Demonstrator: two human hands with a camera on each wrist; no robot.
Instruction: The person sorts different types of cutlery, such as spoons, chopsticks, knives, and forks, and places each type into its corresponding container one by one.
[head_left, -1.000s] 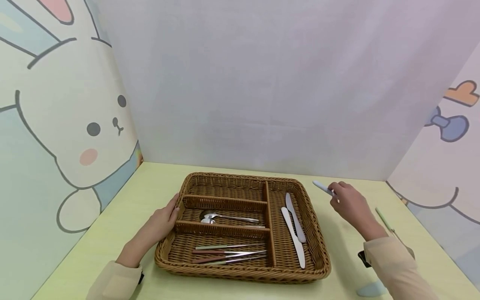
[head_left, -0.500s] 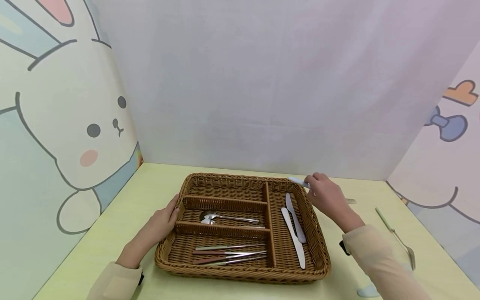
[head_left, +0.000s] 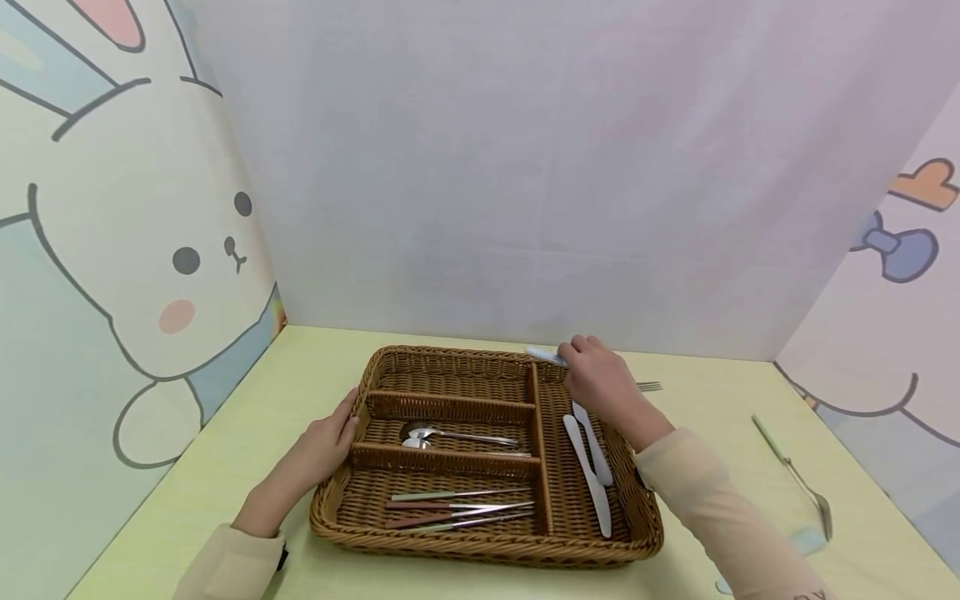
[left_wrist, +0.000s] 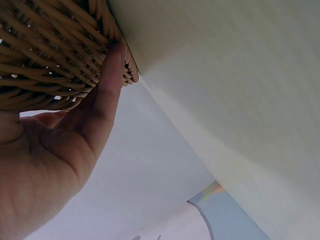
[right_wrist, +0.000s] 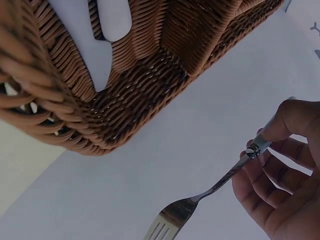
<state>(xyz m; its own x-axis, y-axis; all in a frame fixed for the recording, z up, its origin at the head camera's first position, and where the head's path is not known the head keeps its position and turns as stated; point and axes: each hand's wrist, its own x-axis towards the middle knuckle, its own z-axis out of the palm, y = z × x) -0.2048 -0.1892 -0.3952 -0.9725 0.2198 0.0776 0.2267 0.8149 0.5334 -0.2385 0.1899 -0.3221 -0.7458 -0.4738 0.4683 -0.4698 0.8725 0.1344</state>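
Note:
A fork (right_wrist: pixel 222 181) with a pale blue handle (head_left: pixel 546 357) is held in my right hand (head_left: pixel 603 385), above the back right of the wicker basket (head_left: pixel 480 546). My right thumb and fingers (right_wrist: pixel 255 187) pinch the handle; the tines point away to the right in the head view. My left hand (head_left: pixel 318 446) holds the basket's left side at the rim, one finger (left_wrist: pixel 111 70) lying along the outer wall. Two knives (head_left: pixel 588 475) lie in the long right compartment, below my right forearm. Spoons (head_left: pixel 450 435) lie in the middle left compartment.
Several chopsticks (head_left: pixel 457 507) with green or red handles lie in the front left compartment. A green-handled spoon (head_left: pixel 795 479) lies on the table to the right. A pale blue piece (head_left: pixel 808 542) shows partly behind the right sleeve. A curtain (head_left: pixel 487 208) hangs behind the table.
My right hand has moved left with the fork, from right of the basket to over its back right corner. My left hand and the basket have stayed in place.

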